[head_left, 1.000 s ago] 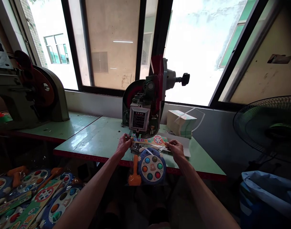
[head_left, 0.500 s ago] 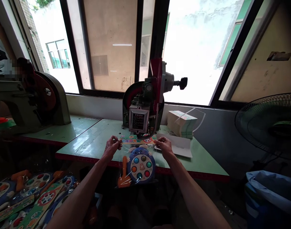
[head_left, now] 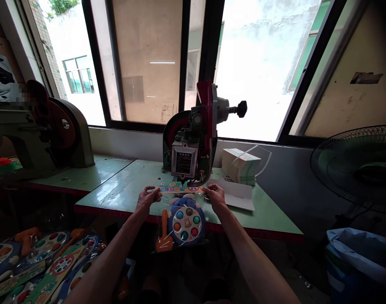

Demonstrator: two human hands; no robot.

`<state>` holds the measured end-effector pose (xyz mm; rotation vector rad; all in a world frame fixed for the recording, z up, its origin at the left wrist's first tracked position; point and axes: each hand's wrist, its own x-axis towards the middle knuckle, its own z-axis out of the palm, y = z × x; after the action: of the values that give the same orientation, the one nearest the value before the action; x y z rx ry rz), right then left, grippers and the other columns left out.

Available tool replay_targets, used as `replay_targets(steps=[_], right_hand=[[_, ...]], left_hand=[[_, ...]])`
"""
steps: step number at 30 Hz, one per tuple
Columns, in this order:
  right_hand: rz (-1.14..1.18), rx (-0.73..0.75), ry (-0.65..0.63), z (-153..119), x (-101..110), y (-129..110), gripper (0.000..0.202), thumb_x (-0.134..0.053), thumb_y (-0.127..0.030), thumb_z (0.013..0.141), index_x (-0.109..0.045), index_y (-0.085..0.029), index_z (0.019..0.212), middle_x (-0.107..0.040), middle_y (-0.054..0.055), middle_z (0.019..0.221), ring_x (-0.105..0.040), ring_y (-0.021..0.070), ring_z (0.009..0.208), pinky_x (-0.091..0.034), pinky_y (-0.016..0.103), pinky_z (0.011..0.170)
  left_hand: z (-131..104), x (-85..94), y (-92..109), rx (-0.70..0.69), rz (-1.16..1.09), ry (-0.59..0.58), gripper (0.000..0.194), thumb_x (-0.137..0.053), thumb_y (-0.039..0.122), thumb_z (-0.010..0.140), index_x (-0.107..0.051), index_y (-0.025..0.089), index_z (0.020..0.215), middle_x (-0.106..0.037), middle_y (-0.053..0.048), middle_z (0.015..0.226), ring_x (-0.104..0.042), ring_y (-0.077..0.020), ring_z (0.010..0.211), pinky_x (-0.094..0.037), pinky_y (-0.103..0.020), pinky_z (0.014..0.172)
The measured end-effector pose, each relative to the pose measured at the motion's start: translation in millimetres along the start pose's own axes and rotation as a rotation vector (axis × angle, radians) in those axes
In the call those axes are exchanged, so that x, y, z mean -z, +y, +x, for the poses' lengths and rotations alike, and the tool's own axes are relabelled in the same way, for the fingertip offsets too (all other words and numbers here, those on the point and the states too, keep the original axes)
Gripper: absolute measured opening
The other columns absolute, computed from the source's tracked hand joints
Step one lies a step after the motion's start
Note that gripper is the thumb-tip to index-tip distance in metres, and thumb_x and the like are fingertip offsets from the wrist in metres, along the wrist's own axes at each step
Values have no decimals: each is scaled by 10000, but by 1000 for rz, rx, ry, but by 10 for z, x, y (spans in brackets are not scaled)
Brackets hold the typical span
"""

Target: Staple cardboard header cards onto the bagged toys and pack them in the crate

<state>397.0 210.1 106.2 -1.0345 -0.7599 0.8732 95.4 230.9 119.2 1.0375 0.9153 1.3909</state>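
Note:
A printed header card (head_left: 176,187) stretches between my hands under the head of a stapling machine (head_left: 188,143). My left hand (head_left: 148,197) pinches the card's left end; my right hand (head_left: 215,196) pinches its right end. Below the card hangs a clear plastic bag with a round blue toy (head_left: 187,220) and an orange toy hammer (head_left: 164,234) inside. The toy has several coloured domes on a white face and hangs in front of the table's edge. The machine's lower tip covers part of the card, and I cannot tell whether they touch.
A stack of printed cards (head_left: 241,165) and an open white box (head_left: 235,195) lie right of the machine on the green table (head_left: 117,192). Several bagged toys (head_left: 50,249) are heaped lower left. Another machine (head_left: 58,131) stands at left. A fan (head_left: 357,169) and lined bin (head_left: 357,245) are at right.
Both hands keep hold of the card. My right hand has shifted slightly left, and the bagged toy hangs slightly lower in view. The camera view has tilted a little.

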Motion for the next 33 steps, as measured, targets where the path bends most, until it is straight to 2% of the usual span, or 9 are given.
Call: replay_targets(steps=[3, 5, 8, 11, 14, 17, 24, 28, 33], right_hand=[[17, -7, 30, -2, -17, 25, 532, -957, -429, 417, -539, -222, 675, -595, -65, 546, -523, 104, 481, -434, 250, 482], [25, -16, 44, -10, -24, 23, 551, -963, -442, 408, -550, -227, 702, -616, -55, 572, -551, 117, 509, -449, 258, 502], [28, -40, 18, -70, -22, -17, 552, -964, -482, 439, -626, -217, 785, -680, -12, 653, -604, 144, 578, -479, 273, 552], [17, -76, -92, -226, -2, -70, 519, -925, -561, 548, -708, -170, 812, -728, 59, 715, -632, 163, 624, -494, 284, 598], [-35, -117, -265, -447, 13, -74, 499, -840, -622, 682, -744, -145, 794, -757, 98, 792, -662, 175, 689, -488, 272, 626], [-137, -144, -384, -644, -26, -17, 499, -780, -652, 734, -757, -159, 810, -767, 84, 823, -678, 185, 727, -479, 267, 631], [-186, -90, -383, -795, -328, 147, 464, -753, -637, 721, -747, -173, 707, -741, 56, 748, -631, 164, 673, -439, 255, 593], [-197, -88, -371, -792, -432, 203, 453, -738, -620, 729, -748, -168, 711, -735, 60, 729, -606, 148, 634, -414, 249, 570], [-203, -86, -363, -802, -466, 199, 469, -739, -636, 724, -750, -168, 704, -736, 68, 738, -600, 145, 629, -405, 249, 563]], left_hand=[[-120, -79, -65, 137, -42, -84, 439, -884, 427, 734, -646, 148, 976, -791, -109, 815, -759, -212, 705, -610, -289, 641], [-187, -163, -101, 224, -59, -162, 409, -862, 448, 760, -704, 123, 950, -801, -160, 890, -778, -272, 772, -633, -339, 658], [-220, -272, -126, 274, -89, -200, 382, -843, 453, 777, -743, 108, 908, -806, -157, 879, -779, -288, 745, -642, -361, 652], [-211, -295, -123, 261, -112, -184, 368, -840, 448, 781, -749, 106, 883, -808, -154, 866, -777, -284, 705, -641, -364, 636], [-237, -229, -98, 246, -128, -154, 337, -837, 409, 787, -756, 95, 875, -808, -167, 864, -779, -292, 701, -640, -368, 638], [-317, -116, -23, 227, -133, -83, 268, -816, 349, 810, -758, 91, 845, -804, -153, 802, -776, -273, 668, -635, -335, 633], [-456, 106, 278, 237, -81, 41, 150, -752, 218, 864, -764, 69, 848, -798, -156, 771, -755, -262, 586, -635, -342, 579], [-451, 155, 343, 243, -75, 92, 160, -707, 194, 898, -754, 78, 799, -790, -145, 727, -745, -240, 562, -625, -308, 550], [-485, 160, 380, 253, -76, 95, 151, -720, 197, 888, -757, 82, 797, -794, -154, 751, -752, -249, 585, -627, -309, 544]])
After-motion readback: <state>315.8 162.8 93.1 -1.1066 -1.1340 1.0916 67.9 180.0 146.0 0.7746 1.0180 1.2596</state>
